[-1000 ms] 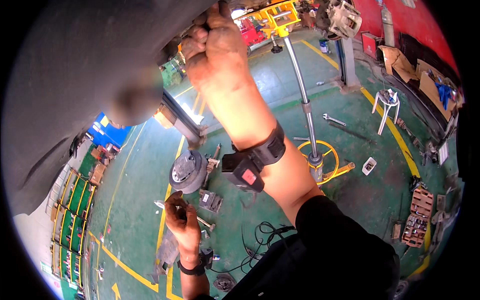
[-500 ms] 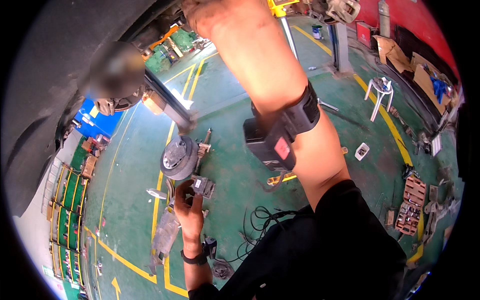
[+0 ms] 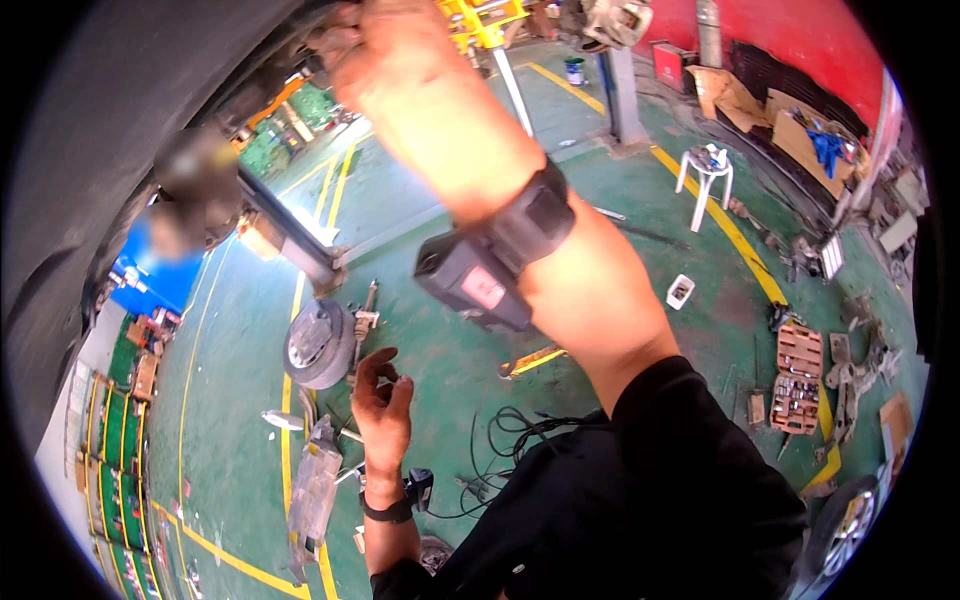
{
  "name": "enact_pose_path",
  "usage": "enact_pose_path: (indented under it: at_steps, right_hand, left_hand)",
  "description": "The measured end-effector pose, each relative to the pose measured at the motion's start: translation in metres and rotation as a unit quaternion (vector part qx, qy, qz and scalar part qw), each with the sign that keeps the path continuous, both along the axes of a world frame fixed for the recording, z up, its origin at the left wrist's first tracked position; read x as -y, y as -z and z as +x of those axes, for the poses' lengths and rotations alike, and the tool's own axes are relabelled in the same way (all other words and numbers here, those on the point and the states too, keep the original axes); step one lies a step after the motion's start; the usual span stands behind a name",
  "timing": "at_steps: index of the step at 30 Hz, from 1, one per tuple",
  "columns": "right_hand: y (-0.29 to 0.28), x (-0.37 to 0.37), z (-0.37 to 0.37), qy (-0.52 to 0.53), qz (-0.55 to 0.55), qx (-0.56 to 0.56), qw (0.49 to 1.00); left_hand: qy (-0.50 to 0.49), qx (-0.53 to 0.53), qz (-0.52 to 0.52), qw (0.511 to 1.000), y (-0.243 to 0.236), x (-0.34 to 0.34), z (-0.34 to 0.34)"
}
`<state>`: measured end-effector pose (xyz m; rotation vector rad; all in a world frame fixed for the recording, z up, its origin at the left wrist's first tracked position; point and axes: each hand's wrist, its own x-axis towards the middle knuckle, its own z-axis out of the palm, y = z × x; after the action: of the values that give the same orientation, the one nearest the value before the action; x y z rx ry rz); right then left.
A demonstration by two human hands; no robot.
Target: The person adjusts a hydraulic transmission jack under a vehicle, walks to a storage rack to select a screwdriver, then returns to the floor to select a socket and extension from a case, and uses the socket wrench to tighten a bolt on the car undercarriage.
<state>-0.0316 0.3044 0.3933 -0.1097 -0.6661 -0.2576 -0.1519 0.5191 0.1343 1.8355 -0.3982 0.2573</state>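
My right hand (image 3: 385, 42) is raised at the top, against the edge of a large dark panel (image 3: 130, 110). Its fingers look curled, but what they grip is hidden at the picture's upper edge. A black strap with a dark box (image 3: 480, 275) sits on that forearm. Low in front of me, my left hand (image 3: 382, 415) hangs in the air with thumb and fingers apart, loosely bent and holding nothing. Beyond it a wheel with a tyre (image 3: 320, 343) lies on the floor, and a long grey metal part (image 3: 315, 485) is to its left.
Black cables (image 3: 520, 435) lie coiled near my body. Over on the right are an open brown tool case (image 3: 798, 380), a white stool (image 3: 706, 170) and a small white container (image 3: 680, 291). A lift post (image 3: 622, 95) and yellow jack (image 3: 485, 22) stand farther off. Shelves (image 3: 118, 455) line the left.
The surroundings have shifted left in the picture, and my right hand appears farther left against the panel. The grey boxy part beside my left hand no longer shows. My left hand stays apart-fingered.
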Motion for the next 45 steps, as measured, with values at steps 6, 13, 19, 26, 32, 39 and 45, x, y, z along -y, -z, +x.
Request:
enact_pose_path:
  at_steps: [6, 13, 19, 26, 32, 39, 45]
  right_hand:
    - [-0.023, -0.075, 0.034, 0.244, 0.041, -0.275, 0.929]
    - [0.061, -0.006, -0.025, 0.27, -0.061, -0.225, 0.934]
    - [0.274, 0.006, -0.058, 0.456, -0.422, -0.156, 0.768]
    - [0.375, 0.11, -0.145, 0.367, -0.513, -0.287, 0.721]
    - [0.408, 0.209, -0.21, 0.364, -0.525, -0.393, 0.662]
    - [0.43, 0.322, -0.287, 0.412, -0.452, -0.456, 0.647]
    - [0.432, 0.394, -0.349, 0.434, -0.448, -0.544, 0.562]
  left_hand:
    - [-0.066, -0.051, -0.013, 0.996, -0.005, -0.011, -0.01]
    - [-0.03, -0.061, -0.114, 0.991, -0.008, 0.052, 0.016]
    - [0.008, -0.126, -0.096, 0.987, -0.002, 0.085, 0.022]
    - [0.218, -0.281, -0.035, 0.934, 0.063, 0.168, 0.027]
    - [0.285, -0.406, 0.0, 0.869, 0.098, 0.293, 0.001]
    - [0.368, -0.408, 0.103, 0.829, 0.121, 0.442, -0.047]
    - [0.462, -0.421, 0.143, 0.767, 0.132, 0.536, -0.079]
